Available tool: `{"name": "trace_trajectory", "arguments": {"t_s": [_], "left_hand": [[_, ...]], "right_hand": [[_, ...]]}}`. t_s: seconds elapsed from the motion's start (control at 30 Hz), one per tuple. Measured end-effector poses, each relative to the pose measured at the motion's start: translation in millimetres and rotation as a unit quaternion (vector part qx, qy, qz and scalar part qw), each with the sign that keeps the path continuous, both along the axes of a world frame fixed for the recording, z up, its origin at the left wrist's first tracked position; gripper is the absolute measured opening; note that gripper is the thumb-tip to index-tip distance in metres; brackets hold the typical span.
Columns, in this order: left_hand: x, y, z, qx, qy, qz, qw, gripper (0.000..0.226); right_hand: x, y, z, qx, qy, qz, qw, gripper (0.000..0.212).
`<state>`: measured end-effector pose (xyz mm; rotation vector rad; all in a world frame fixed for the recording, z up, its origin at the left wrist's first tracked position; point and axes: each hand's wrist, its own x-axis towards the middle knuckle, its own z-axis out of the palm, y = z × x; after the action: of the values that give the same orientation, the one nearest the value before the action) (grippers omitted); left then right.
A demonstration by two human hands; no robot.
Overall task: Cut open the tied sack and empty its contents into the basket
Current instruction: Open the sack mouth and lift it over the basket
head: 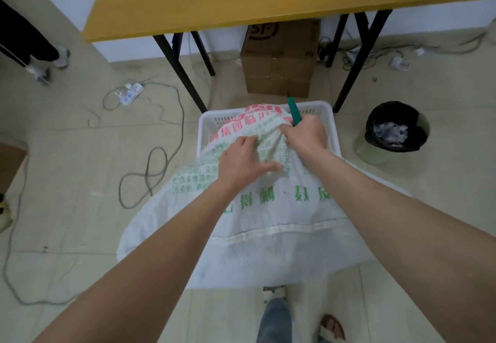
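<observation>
— White sack [268, 208], position?
— Far end lies in the basket [209, 122] on the floor [80, 160]. The left hand [241, 162] has its fingers [248, 141] bunched in the cloth; the right hand [306, 136] grips cloth and a green-handled tool [294, 110].

Beige tiled floor [80, 154]. White plastic basket [328, 109] stands on it by the black table legs [182, 71]. Cardboard box [279, 74] behind the basket, under the table. Bag-lined waste bin [371, 150] right of the basket. White power strip [131, 91] and looped grey cable [158, 170] to the left; another power strip [400, 63] far right.
</observation>
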<state>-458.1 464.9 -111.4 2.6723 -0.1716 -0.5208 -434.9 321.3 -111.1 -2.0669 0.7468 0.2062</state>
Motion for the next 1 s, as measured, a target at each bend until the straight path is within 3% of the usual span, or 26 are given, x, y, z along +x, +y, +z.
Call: {"name": "trace_trajectory", "arguments": {"t_s": [0.13,0.2,0.33,0.37,0.5,0.63,0.73,0.83,0.9,1.0], "left_hand": [[-13,7,3,0.091,0.005,-0.077,0.993,0.113],[-21,12,-6,0.14,-0.022,-0.083,0.986,0.096],[-24,14,-19,0.148,-0.128,-0.033,0.98,0.029],[-22,12,-19,0.145,-0.139,-0.031,0.979,0.021],[-20,9,-20,0.11,-0.152,0.004,0.982,0.027],[-10,10,-11,0.058,-0.164,0.055,0.983,0.029],[5,3,5,-0.008,-0.159,0.107,0.981,0.029],[22,-1,15,-0.066,-0.122,0.164,0.977,0.033],[29,-1,16,-0.095,-0.097,0.188,0.973,0.039],[33,-1,15,-0.133,-0.08,0.211,0.965,0.038]], "right_hand": [[23,-1,-4,0.012,-0.01,-0.031,0.999,0.029],[32,-3,-5,0.023,-0.018,-0.046,0.999,0.025],[40,-4,-9,0.049,-0.04,-0.057,0.996,0.012],[40,-5,-10,0.052,-0.043,-0.056,0.996,0.012],[29,-15,-4,0.014,-0.052,-0.005,0.999,0.006],[-15,-23,16,-0.137,-0.063,0.139,0.979,0.024],[-57,-19,19,-0.158,0.012,0.269,0.95,0.055],[-80,-17,6,-0.193,0.052,0.307,0.93,0.082],[-80,-17,-3,-0.239,0.043,0.295,0.924,0.07],[-67,-16,-11,-0.278,0.005,0.257,0.926,0.032]]}}
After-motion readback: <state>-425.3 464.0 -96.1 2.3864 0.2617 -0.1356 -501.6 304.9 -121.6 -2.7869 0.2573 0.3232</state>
